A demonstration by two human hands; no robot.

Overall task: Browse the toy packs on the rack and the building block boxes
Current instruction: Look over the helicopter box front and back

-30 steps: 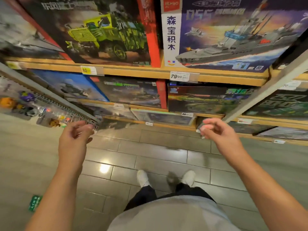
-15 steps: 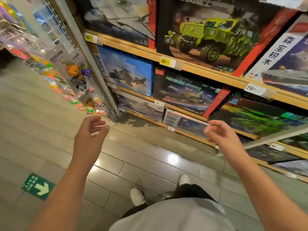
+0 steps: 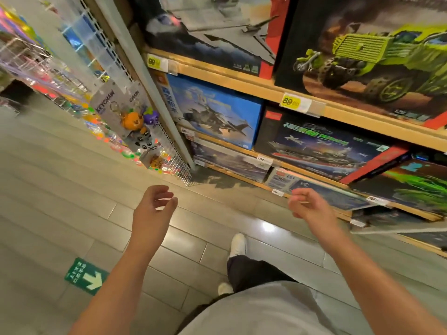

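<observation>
Above the tiled floor (image 3: 72, 201), your left hand (image 3: 151, 209) and right hand (image 3: 312, 209) hover with fingers loosely curled, each grip holding nothing. Beyond your left hand, well apart from it, keychain toy packs (image 3: 131, 117) hang on the wire rack (image 3: 179, 165). Building block boxes, among them the blue helicopter box (image 3: 217, 110), stand on the wooden shelves (image 3: 338, 110); the lowest shelf's front edge lies just beyond your right hand.

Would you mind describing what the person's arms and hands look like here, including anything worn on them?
Both forearms are bare right up to the bottom edge of the picture, with no sleeve showing. The left hand and the right hand wear no glove, and no watch, bracelet or ring shows on the sides facing the camera. The fingers are uncovered. The only clothing in view is a light grey top and dark trousers.
</observation>
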